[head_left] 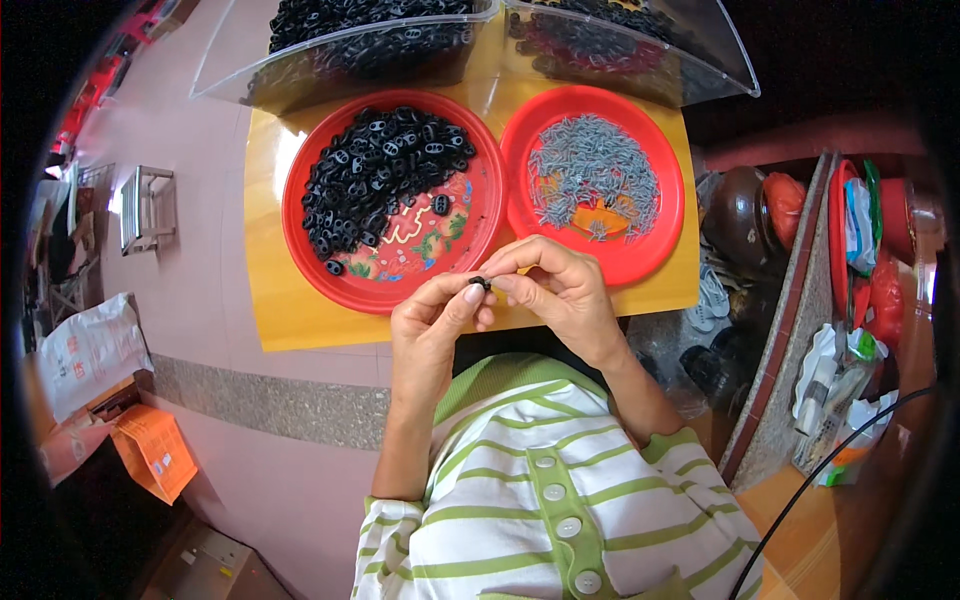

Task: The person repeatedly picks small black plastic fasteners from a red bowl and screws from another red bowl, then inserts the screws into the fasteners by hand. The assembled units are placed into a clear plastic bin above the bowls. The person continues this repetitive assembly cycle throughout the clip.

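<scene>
In front of my body, both hands meet over the near edge of the table. My left hand (437,315) is closed, its thumb and fingers pinching a small black plastic piece (480,283). Right against that piece, my right hand (555,295) is closed in a pinch; what lies between its fingertips is too small to make out. Beyond my left hand, a red round tray (292,215) with a patterned bottom holds a heap of small black two-holed pieces (375,165). Beyond my right hand, a red plate (672,215) holds many thin grey pins (595,165).
Two clear plastic bins (345,50) with more black pieces stand at the table's far side. The yellow tabletop (275,315) ends just before my lap. To the right are a brown jar (738,215) and a stone ledge; a metal stool (148,208) stands left.
</scene>
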### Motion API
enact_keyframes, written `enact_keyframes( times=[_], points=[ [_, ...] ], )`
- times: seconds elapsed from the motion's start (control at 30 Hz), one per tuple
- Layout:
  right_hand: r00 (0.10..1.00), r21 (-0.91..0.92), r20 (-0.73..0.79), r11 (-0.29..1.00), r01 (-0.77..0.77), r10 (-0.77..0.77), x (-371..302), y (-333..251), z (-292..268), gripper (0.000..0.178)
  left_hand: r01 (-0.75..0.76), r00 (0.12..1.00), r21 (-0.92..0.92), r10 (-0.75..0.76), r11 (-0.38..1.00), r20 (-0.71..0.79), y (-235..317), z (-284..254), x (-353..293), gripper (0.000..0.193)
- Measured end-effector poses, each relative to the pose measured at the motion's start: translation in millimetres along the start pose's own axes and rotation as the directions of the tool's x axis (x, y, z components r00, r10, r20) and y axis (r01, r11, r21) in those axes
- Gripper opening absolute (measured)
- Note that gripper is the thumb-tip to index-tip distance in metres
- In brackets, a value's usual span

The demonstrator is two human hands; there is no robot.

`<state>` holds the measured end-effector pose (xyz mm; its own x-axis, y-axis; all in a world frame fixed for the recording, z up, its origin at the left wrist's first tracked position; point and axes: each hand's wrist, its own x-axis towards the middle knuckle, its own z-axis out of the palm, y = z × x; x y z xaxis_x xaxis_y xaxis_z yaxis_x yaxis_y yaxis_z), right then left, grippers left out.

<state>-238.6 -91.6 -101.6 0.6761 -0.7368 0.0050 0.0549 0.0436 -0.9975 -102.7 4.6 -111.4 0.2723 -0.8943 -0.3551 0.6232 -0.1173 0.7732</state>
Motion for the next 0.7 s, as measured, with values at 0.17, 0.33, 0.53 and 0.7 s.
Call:
enact_keyframes(
  times=[0.17, 0.33, 0.53, 0.7],
  points=[
    [0.999, -0.090, -0.022, 0.995, 0.038, -0.040, 0.8, 2.5, 2.0, 0.008, 0.018, 1.000, -0.034, -0.018, 0.999, 0.000, 1.1, -1.7, -0.1, 0.015],
    [0.996, -0.101, -0.058, 0.993, 0.056, -0.062, -0.7, 9.4, 6.6, 0.007, 0.014, 1.000, 0.019, -0.014, 1.000, -0.014, 2.9, -0.8, 1.4, 0.014],
    [1.000, 0.006, 0.008, 1.000, 0.001, -0.001, 12.8, 9.2, 7.1, 0.010, -0.030, 0.999, -0.003, 0.030, 1.000, -0.029, 5.3, -9.2, 8.5, 0.012],
    [0.991, -0.446, 0.077, 0.885, 0.131, -0.108, 58.5, -6.0, -2.5, 0.016, -0.143, 0.978, 0.117, 0.158, 0.983, -0.133, 7.1, -16.0, 14.9, 0.011]
  ],
)
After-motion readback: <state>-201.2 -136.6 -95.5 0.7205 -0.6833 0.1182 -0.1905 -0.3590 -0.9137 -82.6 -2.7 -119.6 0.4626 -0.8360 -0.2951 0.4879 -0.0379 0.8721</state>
